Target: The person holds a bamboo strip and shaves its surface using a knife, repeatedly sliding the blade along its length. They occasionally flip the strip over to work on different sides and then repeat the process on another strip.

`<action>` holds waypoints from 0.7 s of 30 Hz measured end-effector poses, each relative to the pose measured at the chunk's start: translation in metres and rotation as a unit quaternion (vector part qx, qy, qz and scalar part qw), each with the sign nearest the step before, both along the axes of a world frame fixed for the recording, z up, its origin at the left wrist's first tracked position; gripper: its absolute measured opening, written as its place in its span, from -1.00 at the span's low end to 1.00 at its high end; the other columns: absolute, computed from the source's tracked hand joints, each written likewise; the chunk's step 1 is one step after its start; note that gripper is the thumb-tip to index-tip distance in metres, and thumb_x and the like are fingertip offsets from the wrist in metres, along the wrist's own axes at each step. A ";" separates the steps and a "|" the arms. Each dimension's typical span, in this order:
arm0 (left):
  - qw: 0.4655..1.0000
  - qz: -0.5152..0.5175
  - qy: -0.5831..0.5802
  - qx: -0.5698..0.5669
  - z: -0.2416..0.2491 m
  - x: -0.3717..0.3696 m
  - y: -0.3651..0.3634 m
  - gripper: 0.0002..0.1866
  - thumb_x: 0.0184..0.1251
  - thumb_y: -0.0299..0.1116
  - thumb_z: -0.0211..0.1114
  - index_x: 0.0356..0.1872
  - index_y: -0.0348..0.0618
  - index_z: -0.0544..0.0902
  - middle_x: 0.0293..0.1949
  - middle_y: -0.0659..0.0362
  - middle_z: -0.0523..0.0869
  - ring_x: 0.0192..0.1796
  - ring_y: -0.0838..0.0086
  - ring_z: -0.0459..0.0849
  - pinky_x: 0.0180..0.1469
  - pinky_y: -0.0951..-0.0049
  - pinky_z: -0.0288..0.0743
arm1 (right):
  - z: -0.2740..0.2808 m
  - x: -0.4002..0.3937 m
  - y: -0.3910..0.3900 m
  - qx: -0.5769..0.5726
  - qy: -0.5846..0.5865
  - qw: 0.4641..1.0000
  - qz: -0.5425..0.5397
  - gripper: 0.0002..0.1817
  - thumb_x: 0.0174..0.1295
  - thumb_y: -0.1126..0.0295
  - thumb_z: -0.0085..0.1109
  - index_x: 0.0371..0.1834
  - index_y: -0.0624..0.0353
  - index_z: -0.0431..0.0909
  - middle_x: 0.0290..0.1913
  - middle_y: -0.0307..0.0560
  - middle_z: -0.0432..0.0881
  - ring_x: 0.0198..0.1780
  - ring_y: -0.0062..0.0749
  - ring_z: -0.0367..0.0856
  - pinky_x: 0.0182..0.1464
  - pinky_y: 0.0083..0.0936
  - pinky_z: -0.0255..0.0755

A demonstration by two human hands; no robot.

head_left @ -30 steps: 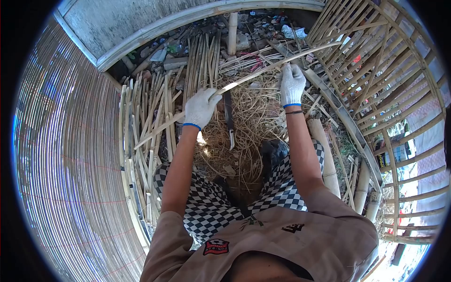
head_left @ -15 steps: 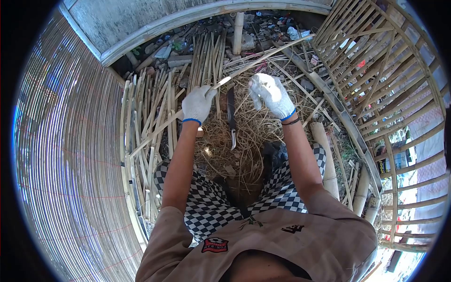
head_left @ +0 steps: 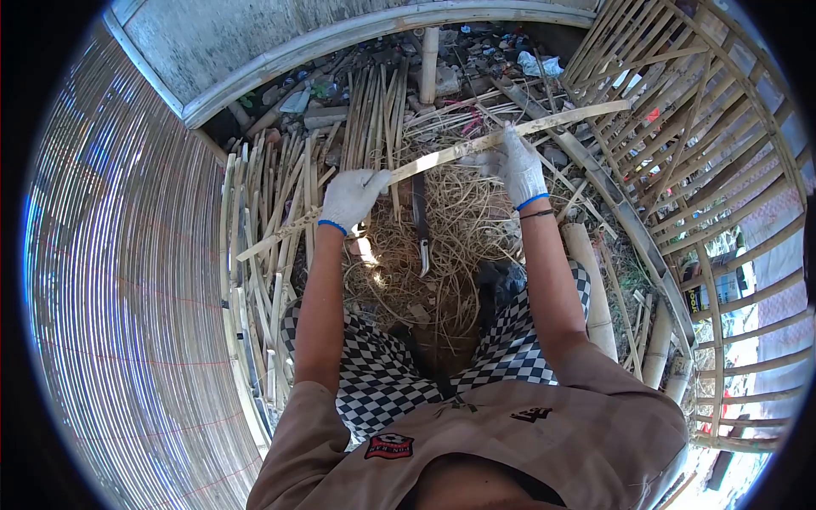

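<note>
A long pale bamboo strip [head_left: 450, 155] slants across the head view, its right end higher. My left hand [head_left: 352, 198], in a white glove with a blue cuff, is closed round it left of centre. Gloved too, my right hand [head_left: 521, 166] has its thumb side against the strip farther right; its fingers are partly hidden behind the strip. Between the hands, a knife [head_left: 420, 217] with a dark blade and a light handle end lies on thin bamboo shavings [head_left: 459, 208].
Bamboo strips [head_left: 365, 110] lie in rows ahead and at the left. A slatted blind [head_left: 136, 280] stands left, a bamboo lattice [head_left: 680, 153] right. A short bamboo post [head_left: 430, 64] stands ahead, before a grey wall [head_left: 229, 42]. Thick bamboo pieces [head_left: 591, 280] lie beside my right knee.
The strip's right end has swung lower and farther right, and its broad face now shows. My right hand has moved right and now touches the strip. My left hand has shifted slightly down.
</note>
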State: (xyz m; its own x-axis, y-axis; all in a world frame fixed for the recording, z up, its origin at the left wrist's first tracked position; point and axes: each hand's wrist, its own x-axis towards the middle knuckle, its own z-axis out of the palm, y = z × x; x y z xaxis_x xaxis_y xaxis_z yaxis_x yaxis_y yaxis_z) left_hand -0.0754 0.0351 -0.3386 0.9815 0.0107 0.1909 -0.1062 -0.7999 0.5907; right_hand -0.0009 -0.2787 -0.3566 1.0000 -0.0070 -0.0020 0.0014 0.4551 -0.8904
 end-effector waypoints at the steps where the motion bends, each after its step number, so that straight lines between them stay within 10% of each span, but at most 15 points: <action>1: 1.000 -0.002 0.005 0.007 -0.001 0.000 0.000 -0.30 0.44 0.29 0.15 -0.47 -0.26 0.71 -0.51 -0.06 0.68 -0.38 0.06 0.67 -0.22 0.10 0.49 | 0.000 -0.001 -0.001 0.025 0.007 1.000 -0.002 -0.46 0.45 0.05 0.30 0.11 0.38 0.46 -0.17 0.11 0.74 -0.38 -0.28 0.80 -0.52 -0.51 0.61; 11: 0.996 0.002 0.043 0.075 0.009 -0.001 -0.001 -0.27 0.33 0.37 0.24 -0.48 -0.25 0.70 -0.55 -0.06 0.61 -0.42 0.06 0.62 -0.24 0.10 0.48 | -0.009 0.006 0.002 0.061 -0.010 0.998 -0.004 -0.72 0.44 0.30 0.31 -0.12 0.31 0.50 -0.31 0.09 0.74 -0.43 -0.22 0.79 -0.46 -0.45 0.68; 14: 0.996 0.014 -0.062 0.066 0.015 -0.008 -0.005 -0.35 0.26 0.29 0.38 -0.42 -0.27 0.71 -0.50 -0.02 0.66 -0.36 0.06 0.65 -0.16 0.13 0.54 | -0.011 0.006 0.007 0.084 -0.022 0.996 -0.004 -0.72 0.44 0.30 0.31 -0.12 0.32 0.49 -0.32 0.11 0.74 -0.43 -0.21 0.79 -0.44 -0.41 0.71; 17: 0.909 0.043 -0.403 0.099 0.024 -0.002 -0.014 -0.43 0.20 0.17 0.50 -0.34 -0.27 0.75 -0.41 0.05 0.74 -0.30 0.10 0.69 -0.09 0.15 0.59 | -0.014 0.009 0.012 0.091 -0.019 0.995 -0.039 -0.68 0.43 0.31 0.29 -0.08 0.37 0.45 -0.34 0.16 0.72 -0.45 -0.14 0.78 -0.43 -0.31 0.73; 21: 0.988 -0.059 0.000 -0.140 0.039 -0.018 -0.009 -0.39 0.24 0.16 0.50 0.00 -0.24 0.75 -0.23 0.05 0.81 -0.24 0.29 0.74 -0.11 0.26 0.64 | -0.015 0.008 0.009 0.101 0.003 0.993 -0.066 -0.68 0.43 0.32 0.21 -0.07 0.42 0.41 -0.31 0.26 0.69 -0.47 -0.04 0.75 -0.41 -0.18 0.77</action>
State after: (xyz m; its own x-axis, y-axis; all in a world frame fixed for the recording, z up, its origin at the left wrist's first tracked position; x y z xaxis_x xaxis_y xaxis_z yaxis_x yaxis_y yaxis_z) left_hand -0.0931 0.0264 -0.2998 0.9792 -0.0519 0.1963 -0.1889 -0.5876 0.7868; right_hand 0.0071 -0.2692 -0.3711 0.9904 -0.1364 -0.0232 0.0672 0.6207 -0.7812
